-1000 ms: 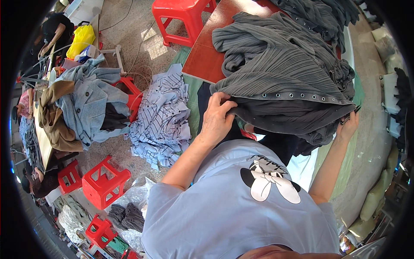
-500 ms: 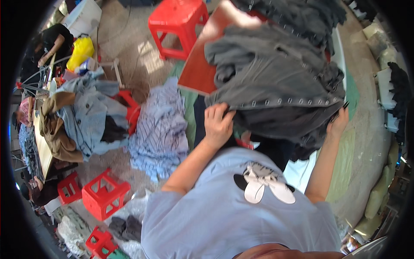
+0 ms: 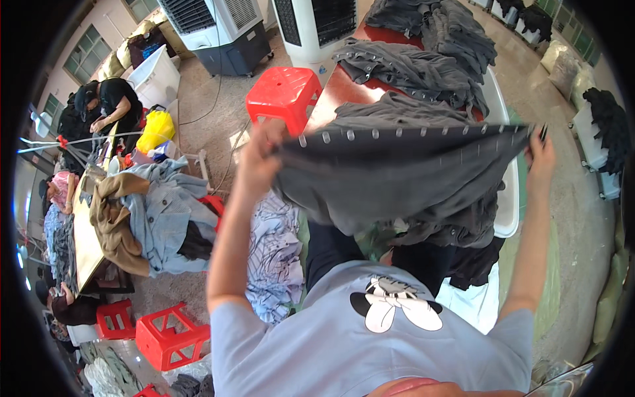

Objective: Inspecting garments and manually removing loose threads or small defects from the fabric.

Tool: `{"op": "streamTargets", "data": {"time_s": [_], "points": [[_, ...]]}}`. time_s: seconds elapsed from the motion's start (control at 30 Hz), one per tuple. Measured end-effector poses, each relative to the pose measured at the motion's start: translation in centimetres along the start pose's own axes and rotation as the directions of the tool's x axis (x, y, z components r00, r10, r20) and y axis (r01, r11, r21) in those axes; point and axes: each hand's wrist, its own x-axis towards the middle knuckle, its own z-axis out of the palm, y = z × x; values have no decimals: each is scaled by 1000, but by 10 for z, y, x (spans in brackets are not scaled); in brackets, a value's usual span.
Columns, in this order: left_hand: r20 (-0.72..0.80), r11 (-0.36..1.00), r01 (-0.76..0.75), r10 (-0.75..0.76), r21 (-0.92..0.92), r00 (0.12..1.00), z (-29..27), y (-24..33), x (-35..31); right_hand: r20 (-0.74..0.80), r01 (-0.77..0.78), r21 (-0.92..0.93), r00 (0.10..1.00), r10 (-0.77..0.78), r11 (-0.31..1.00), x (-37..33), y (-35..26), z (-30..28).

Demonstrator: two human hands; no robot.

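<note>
A dark grey shirt (image 3: 397, 178) is stretched sideways in front of me, its edge with a row of pale oval marks running along the top. My left hand (image 3: 261, 159), slightly blurred, is closed on the left end of that edge. At the other end my right hand (image 3: 541, 155) pinches the cloth. A small black pointed tool (image 3: 544, 132), perhaps thread snips, sticks up from the right fingers. The lower part of the shirt hangs loose over my lap. Behind it, more grey garments (image 3: 410, 73) lie heaped on a red board (image 3: 334, 99).
A red stool (image 3: 284, 92) stands ahead-left, near air coolers (image 3: 314, 26). Blue striped cloth (image 3: 274, 258) lies on the floor to my left, by a table heaped with denim and brown garments (image 3: 165, 218). Other people (image 3: 112, 106) sit there. A white tub (image 3: 508, 198) is at right.
Both hands have risen and moved forward, the left also outward, pulling the shirt's marked edge taut. My view has tilted up, bringing the air coolers into sight.
</note>
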Motion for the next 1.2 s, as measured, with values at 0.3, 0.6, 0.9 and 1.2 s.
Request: {"op": "streamTargets", "data": {"time_s": [0.3, 0.6, 0.9, 1.2], "points": [[369, 766, -154, -114, 624, 922, -91, 139, 144, 139, 349, -37, 930, -341, 936, 110, -137, -7], [259, 983, 139, -105, -118, 960, -128, 182, 140, 209, 295, -102, 940, -270, 950, 106, -178, -30], [186, 944, 177, -128, -279, 974, -95, 173, 131, 185, 159, -137, 974, -132, 978, 121, -136, -44], [140, 949, 247, -223, -193, 965, -102, 137, 150, 226, 99, -200, 973, -52, 975, 126, -107, -22]]}}
